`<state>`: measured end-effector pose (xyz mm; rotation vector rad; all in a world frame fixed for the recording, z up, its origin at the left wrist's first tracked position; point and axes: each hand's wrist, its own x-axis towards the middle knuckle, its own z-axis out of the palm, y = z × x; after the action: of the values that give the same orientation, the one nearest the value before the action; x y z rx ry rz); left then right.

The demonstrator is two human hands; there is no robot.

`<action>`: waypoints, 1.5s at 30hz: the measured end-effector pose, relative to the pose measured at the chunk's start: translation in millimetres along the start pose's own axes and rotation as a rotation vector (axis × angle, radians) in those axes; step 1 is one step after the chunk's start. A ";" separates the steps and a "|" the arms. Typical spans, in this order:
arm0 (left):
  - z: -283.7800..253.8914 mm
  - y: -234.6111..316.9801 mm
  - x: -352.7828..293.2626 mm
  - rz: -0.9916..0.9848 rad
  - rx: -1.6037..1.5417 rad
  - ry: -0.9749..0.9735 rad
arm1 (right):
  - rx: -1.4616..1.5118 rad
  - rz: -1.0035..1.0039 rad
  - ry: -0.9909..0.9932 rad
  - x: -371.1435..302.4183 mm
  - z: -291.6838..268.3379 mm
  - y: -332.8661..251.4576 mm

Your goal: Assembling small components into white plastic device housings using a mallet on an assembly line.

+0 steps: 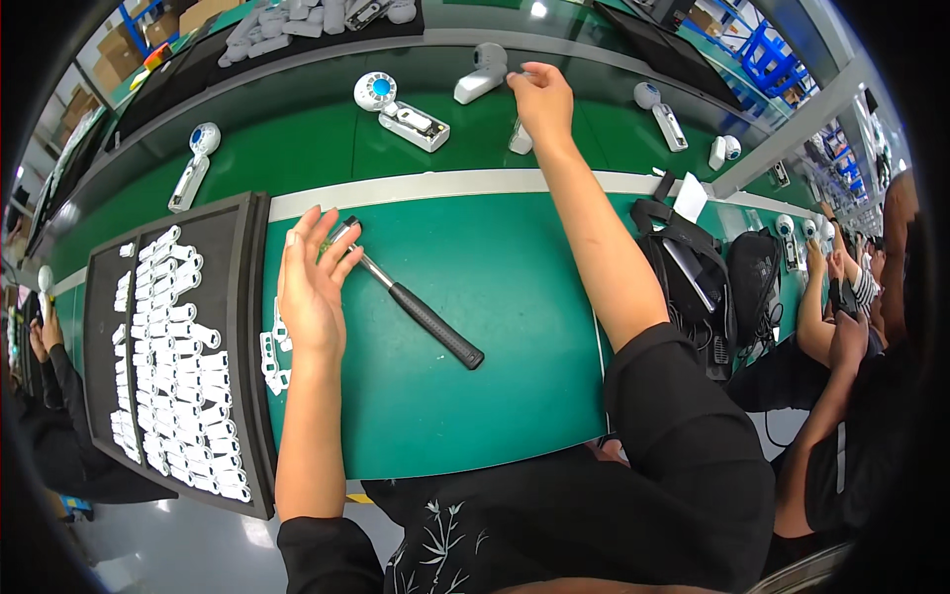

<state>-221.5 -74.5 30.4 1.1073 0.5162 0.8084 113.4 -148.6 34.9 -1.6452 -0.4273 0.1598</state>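
Note:
My left hand (315, 292) is raised over the left side of the green work mat (515, 396), palm turned inward and fingers apart, holding nothing. Just past its fingertips lies a hammer (435, 324) with a black grip and metal shaft, its head partly behind my fingers. My right hand (545, 102) reaches over the green conveyor belt (307, 148), fingers loosely bent and apart. Beside its fingertips sits a white device with a grey round head (479, 75). Another white device (521, 137) shows only its end under my hand; the hand covers the rest.
A black foam tray (247, 327) with rows of small white parts stands left, several loose white parts (275, 351) by its edge. More round-headed devices (414, 126) rest on the belt. A black bag (683, 257) lies right of the mat. Co-workers' hands (816, 267) work farther right.

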 end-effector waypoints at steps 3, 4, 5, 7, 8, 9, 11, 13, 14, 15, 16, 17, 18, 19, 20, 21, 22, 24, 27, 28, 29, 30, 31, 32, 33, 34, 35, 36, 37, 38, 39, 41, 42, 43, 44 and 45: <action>5.3 -0.1 -0.2 -0.001 0.015 0.003 | -0.628 -0.118 0.249 22.4 -12.9 41.2; 7.6 -1.1 0.2 -0.004 0.018 -0.002 | -0.642 -0.114 0.251 27.0 -15.2 60.8; 8.9 -3.6 1.5 -0.011 0.021 -0.009 | -0.659 -0.107 0.253 31.7 -18.5 81.3; 5.2 -5.5 3.0 -0.012 0.023 -0.010 | -0.673 -0.105 0.251 32.4 -18.5 85.3; 0.9 -6.5 1.8 -0.014 0.024 -0.014 | -0.447 -0.093 0.252 28.1 -14.6 75.5; -2.7 -7.1 0.6 -0.015 0.023 -0.018 | -0.222 -0.080 0.250 23.4 -11.3 64.9; -3.2 -5.9 2.5 0.000 0.016 -0.016 | 0.008 -0.079 0.235 11.5 -2.6 40.2; 0.4 -3.0 -0.3 0.001 0.004 -0.042 | 0.691 -0.197 -0.048 -15.0 11.2 17.3; 2.0 -2.4 -3.1 0.000 0.000 -0.048 | 0.783 -0.163 -0.240 -34.1 18.9 0.0; 5.4 -1.9 -7.1 0.009 0.001 -0.013 | 0.873 -0.115 -0.440 -57.5 29.5 -16.3; 12.1 -1.7 -7.5 0.029 -0.131 -0.025 | 0.881 -0.098 -0.478 -80.4 43.3 -25.9; 17.6 -1.5 -7.6 0.046 -0.264 -0.042 | 0.749 -0.091 -0.600 -104.8 52.8 -33.1; 11.2 0.9 -7.7 0.058 -0.254 0.013 | 0.625 -0.079 -0.738 -128.6 66.1 -39.8; 1.4 3.8 -5.0 -0.022 -0.254 -0.050 | 0.637 -0.055 -0.789 -146.9 73.4 -48.6; -9.7 5.5 -0.4 -0.103 -0.254 -0.114 | 0.605 -0.047 -0.694 -160.3 77.4 -55.4; -19.1 6.6 4.8 -0.090 -0.248 -0.059 | 0.569 -0.038 -0.600 -172.2 81.1 -62.7; -27.7 6.3 12.4 -0.161 -0.224 0.080 | 0.528 -0.034 -0.502 -183.9 89.0 -70.6; -36.6 2.2 19.7 -0.221 -0.209 0.248 | 0.489 -0.086 -0.652 -204.7 102.7 -97.5; -36.6 -9.3 26.4 0.107 -0.047 0.076 | 0.268 -0.306 -0.919 -220.1 126.8 -115.7; -39.2 -11.2 25.0 0.104 -0.040 0.075 | 0.143 -0.377 -0.979 -221.2 153.1 -114.8; -34.3 -13.1 23.4 0.002 -0.059 0.085 | 0.003 -0.475 -0.975 -218.0 179.9 -109.8; -23.1 -17.6 22.5 -0.106 -0.076 0.072 | -0.150 -0.565 -0.947 -211.1 206.5 -99.2; -12.3 -23.7 21.4 -0.217 -0.088 0.053 | -0.263 -0.670 -0.854 -209.6 233.1 -89.2; -35.8 -45.0 22.7 -0.146 -0.146 0.061 | -0.360 -0.708 -0.912 -226.4 259.0 -90.7; -64.6 -64.4 26.0 -0.092 -0.213 0.038 | -0.536 -0.770 -1.042 -238.1 284.9 -88.2; -104.2 -64.0 19.4 -0.085 -0.315 -0.088 | -0.619 -0.752 -1.135 -262.0 312.0 -86.7; -111.2 -58.6 16.6 -0.212 -0.435 -0.068 | -0.515 -0.761 -1.089 -268.0 333.0 -64.1; -122.6 -49.3 13.7 -0.178 -0.681 -0.521 | -0.452 -0.808 -1.114 -277.3 361.7 -47.3; -78.5 -77.7 38.0 -0.312 -0.734 -0.684 | -0.633 -0.845 -1.092 -257.2 369.8 -31.7; 3.7 -90.4 52.5 -0.446 -0.723 -0.880 | -0.885 -0.825 -0.940 -213.1 396.7 -9.2; 58.3 -86.4 42.4 -0.516 -0.680 -1.025 | -0.800 -0.848 -0.884 -181.9 402.5 -10.5; 97.2 -96.0 45.5 -0.574 -0.616 -1.103 | -0.689 -0.410 -0.514 -195.6 434.4 -34.3; 50.2 -103.8 57.2 -0.543 -0.638 -1.001 | -0.655 -0.635 -0.663 -253.1 430.7 -32.3; 12.6 -111.3 66.1 -0.519 -0.651 -0.912 | -0.596 -0.855 -0.790 -284.2 421.0 -34.1; 15.3 -113.5 64.2 -0.523 -0.634 -0.906 | -0.605 -0.844 -0.774 -279.6 414.7 -40.7; 17.2 -114.7 62.4 -0.522 -0.615 -0.893 | -0.667 -0.910 -0.863 -279.3 408.2 -47.9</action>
<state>-135.0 -60.2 -67.9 0.6076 -0.2055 -0.0459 -295.0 130.9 -10.1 -1.7748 -2.0030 0.0247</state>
